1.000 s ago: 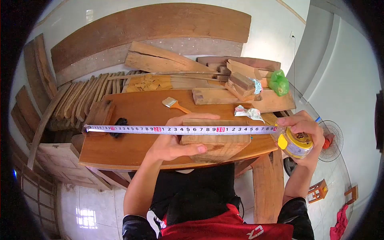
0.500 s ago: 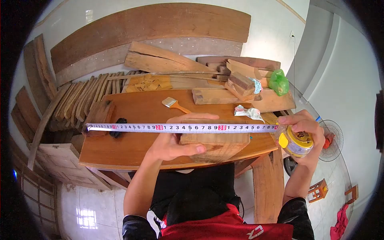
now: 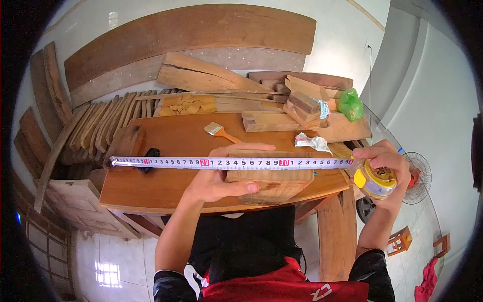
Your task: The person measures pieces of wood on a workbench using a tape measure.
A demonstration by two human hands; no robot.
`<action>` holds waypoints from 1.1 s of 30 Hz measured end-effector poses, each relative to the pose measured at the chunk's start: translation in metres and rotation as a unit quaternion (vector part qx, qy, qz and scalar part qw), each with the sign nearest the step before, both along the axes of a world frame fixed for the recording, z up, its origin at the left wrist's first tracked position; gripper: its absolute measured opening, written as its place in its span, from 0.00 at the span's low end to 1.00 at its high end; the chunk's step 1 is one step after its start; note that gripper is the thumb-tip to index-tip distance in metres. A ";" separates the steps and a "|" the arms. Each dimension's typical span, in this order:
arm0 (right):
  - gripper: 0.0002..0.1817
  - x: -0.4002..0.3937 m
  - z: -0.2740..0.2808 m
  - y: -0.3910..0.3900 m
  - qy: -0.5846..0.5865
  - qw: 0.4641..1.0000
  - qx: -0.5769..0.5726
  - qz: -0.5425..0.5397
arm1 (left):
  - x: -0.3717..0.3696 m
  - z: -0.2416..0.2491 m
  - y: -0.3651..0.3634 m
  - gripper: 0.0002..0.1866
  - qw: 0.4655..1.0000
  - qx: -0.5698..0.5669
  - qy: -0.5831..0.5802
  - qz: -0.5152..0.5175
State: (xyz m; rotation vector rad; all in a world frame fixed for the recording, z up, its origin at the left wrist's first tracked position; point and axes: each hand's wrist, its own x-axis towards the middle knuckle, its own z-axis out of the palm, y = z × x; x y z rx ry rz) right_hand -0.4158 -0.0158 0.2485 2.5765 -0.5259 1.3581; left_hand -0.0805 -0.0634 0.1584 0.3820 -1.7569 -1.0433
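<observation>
My left hand [image 3: 221, 173] is closed around the left end of a wooden block [image 3: 274, 183], thumb on the near face and fingers along the far side. In my right hand [image 3: 390, 163] is a tape measure [image 3: 376, 180] with a clear and yellow case. Its white blade [image 3: 231, 163] stretches leftward across the top of the block. The blade's metal tip is at a dark wood piece [image 3: 126, 146] on the table's left end. A paintbrush [image 3: 221, 132] lies beyond my left hand. Near the blade's left part is a small black object [image 3: 150, 160].
The brown table [image 3: 176, 133] carries more wood blocks [image 3: 276, 121], a crumpled wrapper [image 3: 312, 142] and a green plastic bag [image 3: 350, 104]. Boards [image 3: 201, 30] lean on the wall behind. A plank [image 3: 337, 236] stands right of my legs, with a fan [image 3: 415, 177] beyond.
The tape measure case has moved slightly right, and the blade's numbers have shifted right over the block. My left hand and the block look unmoved.
</observation>
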 end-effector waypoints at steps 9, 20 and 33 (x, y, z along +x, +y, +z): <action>0.23 0.005 0.002 0.003 -0.012 1.000 -0.006 0.002 | 0.001 0.001 -0.001 0.35 1.000 -0.018 -0.007 -0.002; 0.23 -0.001 -0.005 0.001 -0.003 1.000 0.012 0.008 | 0.001 -0.003 -0.001 0.35 1.000 0.005 0.010 -0.015; 0.24 0.013 -0.011 0.009 -0.018 0.999 0.037 0.025 | -0.004 -0.003 0.002 0.35 0.999 0.005 0.012 -0.030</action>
